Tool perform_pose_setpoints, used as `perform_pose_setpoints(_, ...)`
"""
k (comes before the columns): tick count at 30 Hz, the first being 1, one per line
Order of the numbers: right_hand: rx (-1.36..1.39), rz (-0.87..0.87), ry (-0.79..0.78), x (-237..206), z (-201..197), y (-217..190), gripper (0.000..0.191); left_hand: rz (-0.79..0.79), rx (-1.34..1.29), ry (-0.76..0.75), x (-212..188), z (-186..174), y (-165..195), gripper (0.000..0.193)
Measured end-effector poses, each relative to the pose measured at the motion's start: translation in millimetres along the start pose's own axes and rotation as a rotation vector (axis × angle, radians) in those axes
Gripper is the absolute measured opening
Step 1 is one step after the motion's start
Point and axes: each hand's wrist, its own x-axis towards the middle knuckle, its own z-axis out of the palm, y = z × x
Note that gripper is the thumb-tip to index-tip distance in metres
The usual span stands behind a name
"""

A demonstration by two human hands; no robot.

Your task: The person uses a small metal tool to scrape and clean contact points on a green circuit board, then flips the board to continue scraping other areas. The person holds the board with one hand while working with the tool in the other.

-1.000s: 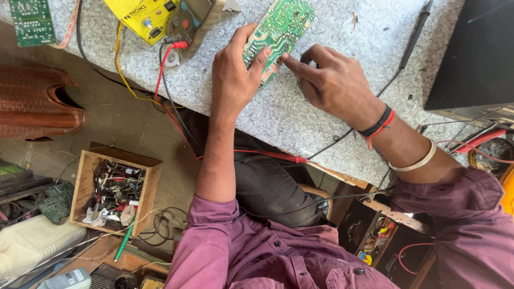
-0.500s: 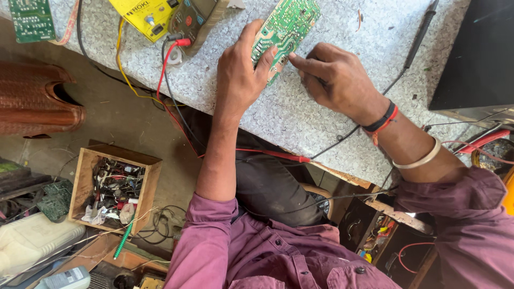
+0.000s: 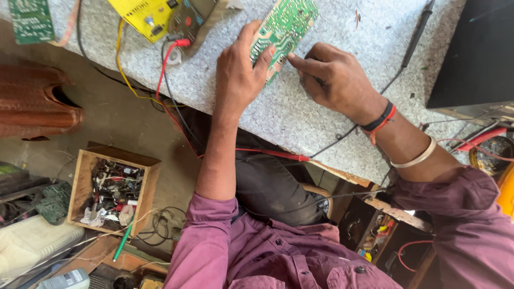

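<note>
A green circuit board (image 3: 286,24) lies tilted on the speckled grey worktop (image 3: 300,118). My left hand (image 3: 238,75) grips its lower left edge, thumb on the board's face. My right hand (image 3: 337,80) is curled, its index finger and thumb pinched against the board's lower right edge. That wrist wears black and red bands and a pale bangle. Something dark shows under the right palm; I cannot tell what it is.
A yellow meter (image 3: 155,16) with red and black leads sits at the worktop's top left, and another green board (image 3: 29,21) lies further left. A black probe (image 3: 420,24) lies to the right and a red probe (image 3: 276,155) at the near edge. A wooden box of parts (image 3: 115,190) stands on the floor.
Both hands have stayed on the circuit board. My right fingertips have closed in on the board's lower edge, and my left thumb has shifted slightly.
</note>
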Motion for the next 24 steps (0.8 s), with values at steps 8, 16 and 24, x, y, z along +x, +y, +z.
perform_pose_setpoints(8,-0.102,-0.045,0.008,-1.2,1.4,-1.3,0.036,0.007,-0.003,0.008,0.1,-0.6,2.7,0.042)
perform_pose_setpoints(16,-0.032,0.01,-0.021,-2.6,0.4,0.1,0.039,-0.017,-0.014,-0.006,0.3,0.3,1.4,0.042)
perform_pose_setpoints(24,-0.011,-0.009,-0.009,-0.6,0.5,1.0,0.038,-0.023,0.005,-0.013,0.2,1.4,-0.7,0.042)
